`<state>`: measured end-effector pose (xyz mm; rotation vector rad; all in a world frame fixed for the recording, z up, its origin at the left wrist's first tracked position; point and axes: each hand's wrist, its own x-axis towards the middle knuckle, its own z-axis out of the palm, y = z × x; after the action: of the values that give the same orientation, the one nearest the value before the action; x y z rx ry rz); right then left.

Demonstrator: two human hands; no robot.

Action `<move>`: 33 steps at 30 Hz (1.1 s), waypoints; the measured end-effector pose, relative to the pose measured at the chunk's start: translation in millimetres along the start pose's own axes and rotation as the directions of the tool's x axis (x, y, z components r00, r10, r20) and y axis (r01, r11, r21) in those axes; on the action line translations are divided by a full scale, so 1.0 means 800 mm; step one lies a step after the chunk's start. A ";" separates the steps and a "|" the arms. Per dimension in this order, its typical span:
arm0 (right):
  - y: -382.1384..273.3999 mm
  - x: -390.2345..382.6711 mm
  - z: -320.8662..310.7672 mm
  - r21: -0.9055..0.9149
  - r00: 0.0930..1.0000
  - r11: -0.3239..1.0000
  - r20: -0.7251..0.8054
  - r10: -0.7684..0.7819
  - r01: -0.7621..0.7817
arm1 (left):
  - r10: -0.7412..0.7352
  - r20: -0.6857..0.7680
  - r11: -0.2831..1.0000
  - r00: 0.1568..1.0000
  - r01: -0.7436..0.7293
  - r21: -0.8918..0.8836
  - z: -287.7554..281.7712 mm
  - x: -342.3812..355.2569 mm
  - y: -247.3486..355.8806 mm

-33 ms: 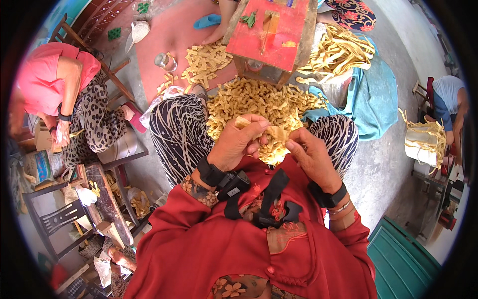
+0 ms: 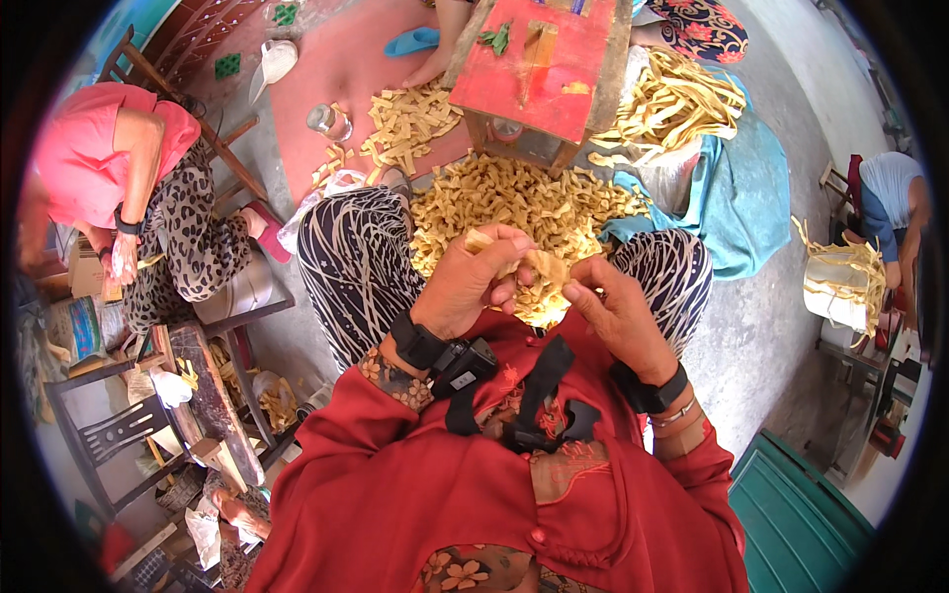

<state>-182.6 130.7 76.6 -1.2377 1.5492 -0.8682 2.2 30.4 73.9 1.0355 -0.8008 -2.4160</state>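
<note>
Above my lap, my left hand (image 2: 478,282) is closed around a flat pale-yellow strip (image 2: 547,265) that looks soft and slightly curled. One end of it pokes up past the thumb, and the other reaches right toward my right hand (image 2: 621,308). The right thumb and forefinger are pinched together at that end; whether they grip the strip or just touch it is hard to make out. Beneath both hands, between my knees, spreads a big heap of short folded yellow pieces (image 2: 514,203).
Ahead stands a low red-topped wooden table (image 2: 554,89). Flat yellow pieces (image 2: 405,128) and a glass jar (image 2: 329,123) lie on the red mat. Long yellow strips (image 2: 682,99) pile at right beside a teal cloth (image 2: 746,198). Other people sit left, right and ahead.
My right hand has shifted very slightly left and down, and the strip's right end has turned a little with it. My left hand stays in nearly the same place.
</note>
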 end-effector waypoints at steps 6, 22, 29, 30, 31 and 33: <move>-0.022 0.019 0.016 0.338 0.981 0.939 0.193 -0.004 -0.062 | 0.041 0.030 0.999 0.999 -0.040 -0.035 0.002 0.001 0.017; -0.030 0.021 -0.018 0.237 0.956 0.962 0.287 0.061 -0.132 | 0.230 0.067 0.937 0.971 -0.239 0.255 -0.011 -0.013 0.074; -0.047 0.039 -0.007 0.115 0.967 0.990 0.231 -0.110 0.085 | 0.284 0.042 0.944 0.958 -0.287 0.162 -0.013 -0.008 0.058; -0.044 0.036 -0.009 0.119 0.965 0.989 0.236 -0.114 0.088 | 0.285 0.033 0.949 0.958 -0.287 0.127 -0.017 -0.010 0.061; -0.040 0.033 -0.013 0.117 0.969 0.990 0.225 -0.104 0.080 | 0.264 0.026 0.956 0.964 -0.266 0.122 -0.019 -0.010 0.065; -0.038 0.035 -0.019 0.119 0.978 0.991 0.195 -0.077 0.054 | 0.279 0.017 0.952 0.960 -0.279 0.129 -0.020 -0.003 0.068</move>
<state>-188.8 95.9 102.8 -1.2588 1.2898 -0.8356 22.7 -14.9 100.8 0.9019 -1.0408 -2.1471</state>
